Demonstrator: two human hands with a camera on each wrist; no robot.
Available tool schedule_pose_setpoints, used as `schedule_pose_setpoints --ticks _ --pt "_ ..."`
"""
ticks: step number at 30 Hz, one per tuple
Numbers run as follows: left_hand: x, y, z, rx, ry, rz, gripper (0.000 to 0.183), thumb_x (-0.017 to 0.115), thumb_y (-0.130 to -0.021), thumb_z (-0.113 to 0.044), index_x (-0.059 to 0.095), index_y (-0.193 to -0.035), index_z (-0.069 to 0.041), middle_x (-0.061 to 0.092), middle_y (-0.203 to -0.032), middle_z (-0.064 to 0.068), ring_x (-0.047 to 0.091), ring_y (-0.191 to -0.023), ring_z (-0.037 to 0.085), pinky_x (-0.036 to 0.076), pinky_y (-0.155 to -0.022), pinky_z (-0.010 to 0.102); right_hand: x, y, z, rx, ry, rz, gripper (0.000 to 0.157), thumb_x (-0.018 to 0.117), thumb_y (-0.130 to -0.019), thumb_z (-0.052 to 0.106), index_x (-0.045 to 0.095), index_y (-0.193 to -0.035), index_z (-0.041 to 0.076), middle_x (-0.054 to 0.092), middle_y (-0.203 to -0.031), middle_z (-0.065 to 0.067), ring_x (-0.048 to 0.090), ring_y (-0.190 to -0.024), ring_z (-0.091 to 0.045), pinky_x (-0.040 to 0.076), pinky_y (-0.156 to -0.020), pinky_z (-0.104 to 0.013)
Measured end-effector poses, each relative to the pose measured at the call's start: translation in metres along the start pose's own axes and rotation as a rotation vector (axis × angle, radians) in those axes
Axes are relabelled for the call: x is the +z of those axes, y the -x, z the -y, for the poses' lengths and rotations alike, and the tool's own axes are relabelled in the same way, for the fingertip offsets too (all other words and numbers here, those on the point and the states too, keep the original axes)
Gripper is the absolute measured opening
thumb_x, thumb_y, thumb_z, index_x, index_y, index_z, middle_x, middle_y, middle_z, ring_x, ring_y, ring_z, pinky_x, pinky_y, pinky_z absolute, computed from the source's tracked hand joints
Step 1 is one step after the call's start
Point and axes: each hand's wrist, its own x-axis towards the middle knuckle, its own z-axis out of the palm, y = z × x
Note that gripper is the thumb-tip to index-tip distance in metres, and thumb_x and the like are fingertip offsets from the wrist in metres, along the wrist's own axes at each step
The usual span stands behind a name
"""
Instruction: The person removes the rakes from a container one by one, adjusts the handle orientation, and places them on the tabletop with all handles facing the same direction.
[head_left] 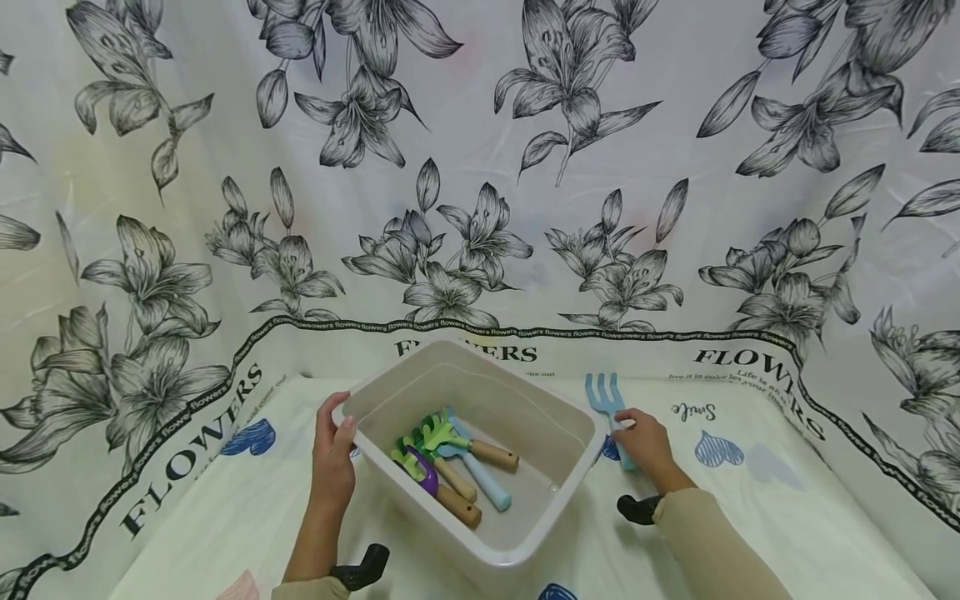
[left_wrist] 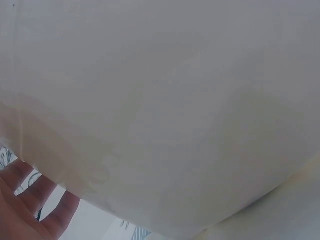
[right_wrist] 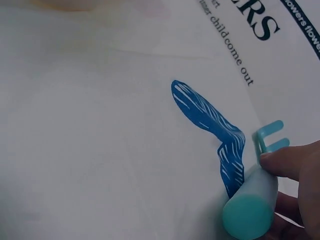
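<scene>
My left hand [head_left: 332, 458] grips the left corner of a beige plastic bin [head_left: 551, 442], thumb over the rim and fingers on the outside. The bin's outer wall [left_wrist: 175, 110] fills most of the left wrist view. Inside it lie several small garden tools: green hand rakes, one with a wooden handle [head_left: 492, 455], a purple-necked tool [head_left: 426, 473] and a light blue tool [head_left: 486, 479]. To the right of the bin, my right hand [head_left: 645, 446] pinches a light blue garden fork [head_left: 604, 397] by its handle [right_wrist: 260, 192], tines pointing away from me.
A pale cloth printed with blue hearts [head_left: 718, 448] covers the surface beneath. Behind and at both sides hangs a white curtain [head_left: 480, 150] with black flower drawings and a dark lettered border.
</scene>
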Motion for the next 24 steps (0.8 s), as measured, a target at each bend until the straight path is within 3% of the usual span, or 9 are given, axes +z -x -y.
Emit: schedule_pose_setpoints --ticks 7,15,24 --pt "0.002 0.006 0.004 -0.023 0.016 0.021 0.045 0.037 -0.104 -0.037 0.028 -0.147 -0.029 0.035 -0.148 -0.002 0.039 -0.134 0.031 0.029 -0.103 0.063 -0.016 -0.003 0.001 -0.009 0.078 0.061 0.031 0.060 -0.090 0.014 0.062 -0.116 -0.002 0.063 -0.107 -0.021 0.058 -0.092 -0.032 0.048 -0.075 -0.045" --pt "0.000 0.000 0.004 0.014 0.035 0.010 0.045 0.038 -0.104 -0.037 0.029 -0.147 -0.028 0.036 -0.147 -0.003 0.040 -0.132 0.029 0.031 -0.103 0.061 -0.053 -0.014 0.046 -0.138 0.138 0.063 0.037 0.059 -0.093 0.018 0.059 -0.122 -0.004 0.058 -0.118 -0.028 0.057 -0.102 -0.042 0.048 -0.078 -0.051" --pt "0.000 -0.003 0.007 0.026 0.025 -0.006 0.046 0.037 -0.103 -0.040 0.030 -0.147 -0.028 0.037 -0.146 -0.003 0.042 -0.130 0.028 0.031 -0.103 0.061 -0.068 -0.021 0.086 -0.224 0.144 0.058 0.035 0.058 -0.096 0.020 0.059 -0.124 0.000 0.058 -0.120 -0.025 0.058 -0.104 -0.040 0.049 -0.080 -0.050"
